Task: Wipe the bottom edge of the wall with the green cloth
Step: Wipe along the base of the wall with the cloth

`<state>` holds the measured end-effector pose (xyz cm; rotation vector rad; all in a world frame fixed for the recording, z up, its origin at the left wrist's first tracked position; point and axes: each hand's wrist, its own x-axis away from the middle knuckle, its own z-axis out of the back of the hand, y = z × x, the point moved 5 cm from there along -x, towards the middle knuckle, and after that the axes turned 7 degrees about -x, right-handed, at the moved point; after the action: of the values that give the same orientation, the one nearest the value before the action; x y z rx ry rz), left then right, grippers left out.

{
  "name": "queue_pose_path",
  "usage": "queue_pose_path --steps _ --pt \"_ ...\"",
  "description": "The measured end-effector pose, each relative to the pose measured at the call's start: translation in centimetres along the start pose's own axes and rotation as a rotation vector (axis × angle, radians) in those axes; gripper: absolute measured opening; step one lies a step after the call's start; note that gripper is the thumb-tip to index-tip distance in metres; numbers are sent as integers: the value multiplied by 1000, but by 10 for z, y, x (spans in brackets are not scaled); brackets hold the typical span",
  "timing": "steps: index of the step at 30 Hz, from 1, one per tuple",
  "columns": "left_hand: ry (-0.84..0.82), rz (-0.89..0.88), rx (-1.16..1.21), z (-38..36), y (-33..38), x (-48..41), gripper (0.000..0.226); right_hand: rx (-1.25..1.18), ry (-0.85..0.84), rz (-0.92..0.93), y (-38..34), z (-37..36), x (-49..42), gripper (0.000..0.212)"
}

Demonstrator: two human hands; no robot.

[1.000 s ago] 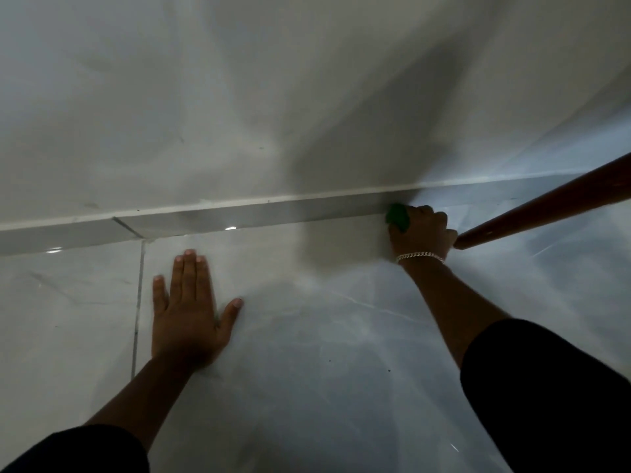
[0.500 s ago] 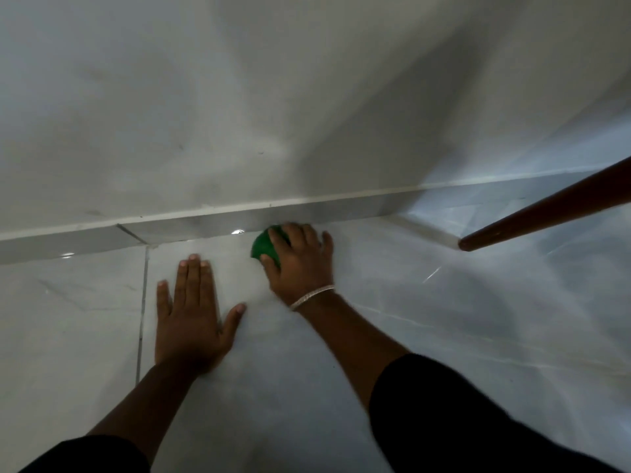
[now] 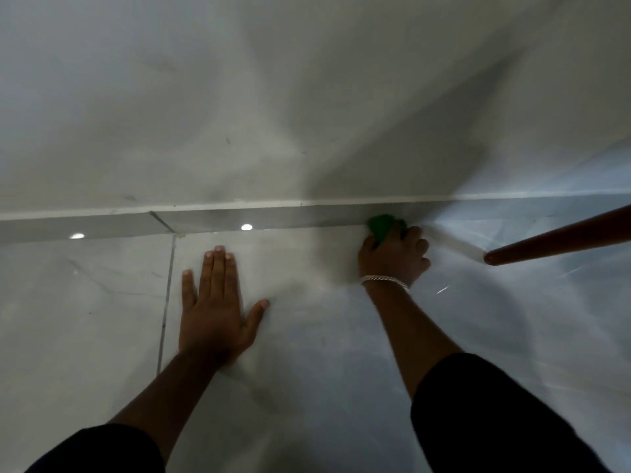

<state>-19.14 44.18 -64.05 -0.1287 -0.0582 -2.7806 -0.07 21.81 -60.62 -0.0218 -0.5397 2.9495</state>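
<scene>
It is dim down here, and the grey wall (image 3: 239, 97) carries a broad dark shadow that fans up and to the right from where my right hand (image 3: 392, 257) works, while a cooler bluish light washes the floor (image 3: 341, 370) on the right. Two small round glints of glare sit on the glossy skirting strip (image 3: 102, 227). My right hand and the green cloth (image 3: 382, 225) are smeared with motion blur, and the wide lens bends the wall line.
</scene>
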Motion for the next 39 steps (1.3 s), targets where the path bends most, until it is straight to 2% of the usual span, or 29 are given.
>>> queue_pose_path --steps 7,11,13,17,19,21,22,26,28,30,35,37,39 --pt "-27 12 -42 -6 -2 -2 98 -55 -169 434 -125 -40 96 45" --pt "-19 20 -1 -6 -3 0 100 5 -182 628 -93 -32 64 45" --pt "-10 22 10 -5 -6 3 99 33 -171 570 -58 -19 34 46" --pt "-2 19 13 -6 -9 8 98 113 -102 279 9 6 -13 46" --pt "9 22 12 -6 -8 7 98 66 -61 107 14 8 -19 48" --pt "11 23 11 -6 -7 7 98 17 -64 29 -10 -1 -1 48" --pt "11 23 11 -7 -8 6 99 -15 -89 56 -32 -10 16 46" --pt "-9 28 -16 -9 -8 5 100 -64 -111 384 -113 -40 83 44" --pt "-15 31 -9 -8 -9 5 100 -50 -147 509 -120 -40 85 43" --pt "-27 25 2 -7 -9 6 100 -17 -107 567 -94 -26 65 39" --pt "-5 6 10 -2 -7 7 98 37 -55 237 27 16 -34 40" --pt "0 3 13 -1 -7 7 97 -59 41 168 42 28 -41 43" --pt "1 3 7 1 -7 7 97 -149 66 121 33 23 -25 44"
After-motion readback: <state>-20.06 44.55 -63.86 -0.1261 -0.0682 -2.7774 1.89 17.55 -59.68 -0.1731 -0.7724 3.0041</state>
